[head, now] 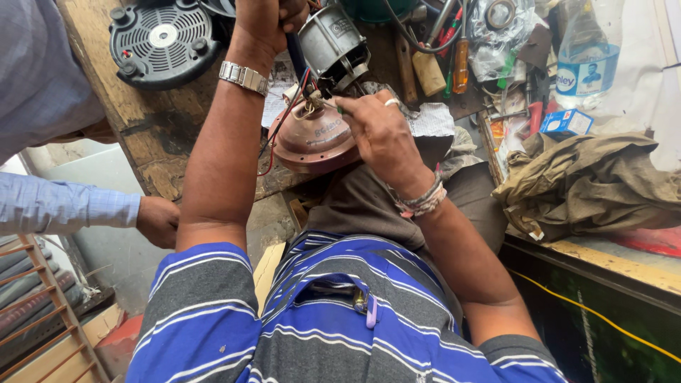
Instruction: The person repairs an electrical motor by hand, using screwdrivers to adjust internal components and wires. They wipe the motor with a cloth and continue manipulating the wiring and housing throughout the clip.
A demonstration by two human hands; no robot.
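- Head view, taking the copper-coloured round housing (pixel 312 142) on the wooden workbench (pixel 142 135) as the landmark: it sits at the bench's near edge, just in front of the person's lap.
- The left hand (pixel 266 21) is above and behind the housing, clenched around a dark handle or stem beside the grey motor body (pixel 332 44); the motor is tilted and held up just over the housing.
- The right hand (pixel 379 128) is touching the housing's right side, fingers pinched on a thin green-tipped tool (pixel 340 109) whose point reaches where the red and blue wires (pixel 287 113) gather at the housing's top.
- To the left of the housing and well apart lies a black vented cover (pixel 163 42).
- To the right of the housing lie screwdrivers with wooden and orange handles (pixel 440 64), a clear plastic bottle (pixel 587 53), a small blue box (pixel 565 122) and a crumpled olive cloth (pixel 589 181).
- Below and left of the housing, another person's hand (pixel 157 221) in a light blue sleeve rests off the bench edge.
- Judged from this, the fine work at the wire joint goes best with the motor held steady, the tool tip kept short and braced against the housing, and the loose wires kept from being snagged or strained.
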